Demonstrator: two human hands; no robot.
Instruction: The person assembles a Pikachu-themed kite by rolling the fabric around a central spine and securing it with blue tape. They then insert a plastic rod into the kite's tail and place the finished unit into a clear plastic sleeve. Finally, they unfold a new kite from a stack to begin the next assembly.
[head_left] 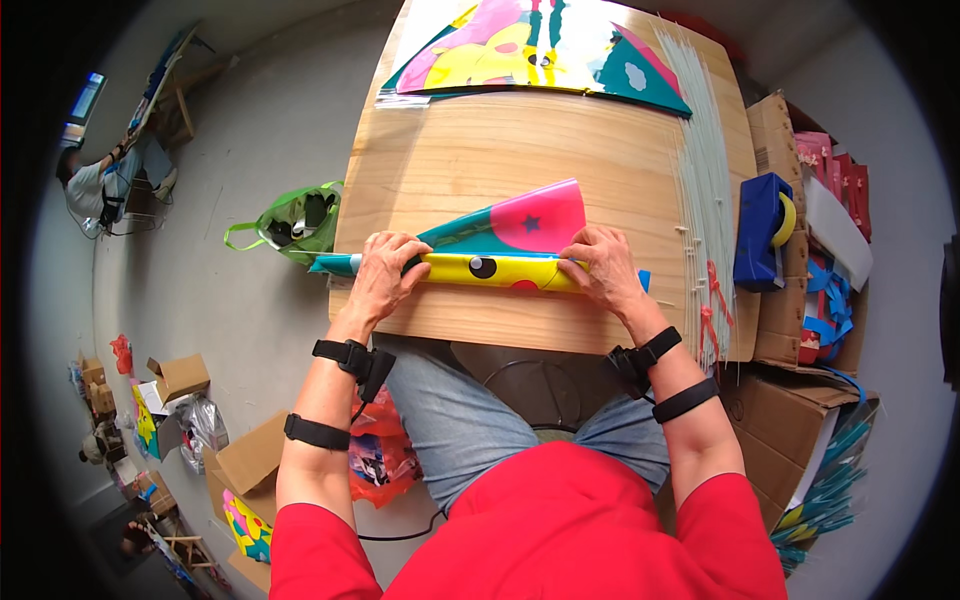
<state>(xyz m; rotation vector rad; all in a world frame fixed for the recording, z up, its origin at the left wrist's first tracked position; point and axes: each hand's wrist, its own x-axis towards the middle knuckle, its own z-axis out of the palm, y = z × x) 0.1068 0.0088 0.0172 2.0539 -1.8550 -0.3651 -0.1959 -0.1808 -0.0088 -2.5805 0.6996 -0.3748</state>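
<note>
And the rolled sheet (pixel 505 272) is pinched near either end by left grip (pixel 384 272) and right grip (pixel 606 268), both curled closed! Its yellow middle is framed between.

Red shirt (pixel 570 530), blue jeans (pixel 445 415), black straps (pixel 686 399)

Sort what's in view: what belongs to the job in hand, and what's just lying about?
Job in hand:
part-rolled printed sheet, in left hand and right hand
wooden table
likely thin rods and far printed sheets

Apparently lying about:
green bag
red plastic bag
blue tape dispenser, untouched
</note>
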